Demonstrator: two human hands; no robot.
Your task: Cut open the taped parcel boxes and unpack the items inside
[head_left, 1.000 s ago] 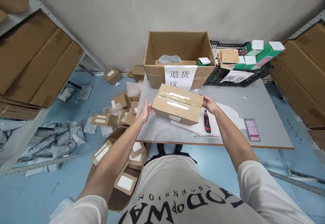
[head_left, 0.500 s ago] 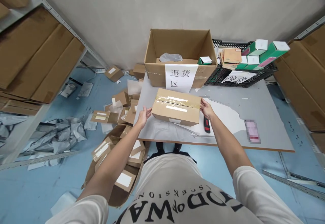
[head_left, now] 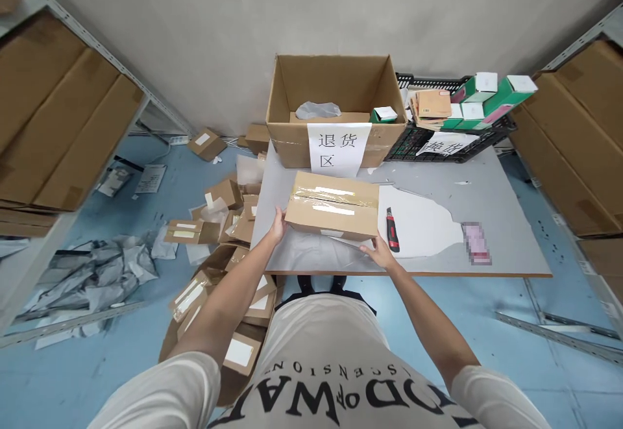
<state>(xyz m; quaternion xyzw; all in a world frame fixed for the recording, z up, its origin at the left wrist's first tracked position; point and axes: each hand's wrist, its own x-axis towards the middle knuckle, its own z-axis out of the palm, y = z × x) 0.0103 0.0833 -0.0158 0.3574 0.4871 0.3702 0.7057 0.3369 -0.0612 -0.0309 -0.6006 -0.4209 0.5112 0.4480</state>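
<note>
A taped cardboard box (head_left: 335,218) with white labels sits at the table's front, its tape seam facing up. My left hand (head_left: 278,225) presses against the box's left end, with some fingers hidden beside it. At the lower front right corner is my right hand (head_left: 380,252), thumb stretched left and fingertips against the cardboard. Both hands grip the box between them. Just right of the box lies a red and black utility knife (head_left: 392,230) on a white sheet (head_left: 426,228).
Behind stand a large open carton (head_left: 287,140) with a paper sign and a black crate (head_left: 403,150) holding green and white boxes. A blurred pink item (head_left: 476,243) lies on the table's right. Small parcels (head_left: 192,231) pile up on the floor at left, near shelving (head_left: 63,241).
My right hand has moved from the box's right end to its lower front corner. My left hand has closed in on the left end. The view has shifted slightly right.
</note>
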